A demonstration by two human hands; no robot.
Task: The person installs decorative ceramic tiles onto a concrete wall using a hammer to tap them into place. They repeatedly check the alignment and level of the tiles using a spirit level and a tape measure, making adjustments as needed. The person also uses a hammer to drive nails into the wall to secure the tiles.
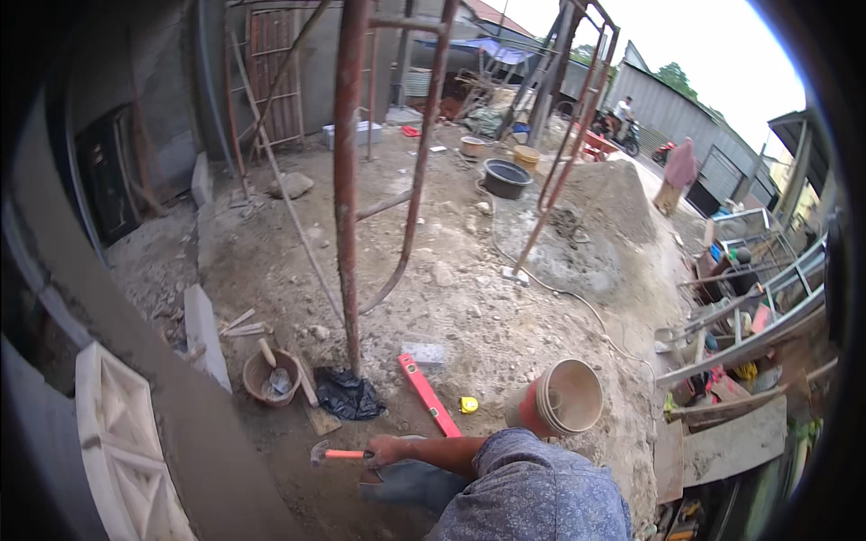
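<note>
My right hand [386, 450] is closed around the orange handle of a hammer [341, 454]. The metal hammer head points left, above the dusty ground beside the grey wall. My right arm, in a blue patterned sleeve [550, 482], reaches across from the lower right, over a leg in blue-grey trousers [410, 485]. My left hand is out of sight. Beyond the right hand lie a red spirit level [428, 395], a yellow tape measure [468, 405] and a crumpled black plastic bag [348, 394]. Left of the bag sits a bucket [271, 378] with a wooden-handled tool in it.
A rusty scaffold frame [346, 180] stands ahead. At right is a large pail [570, 398]; farther off are a black tub [507, 178] and a sand heap [606, 200]. Pale moulded blocks [122, 406] line the left; scrap boards [735, 444] lie right. A person [678, 174] stands far off.
</note>
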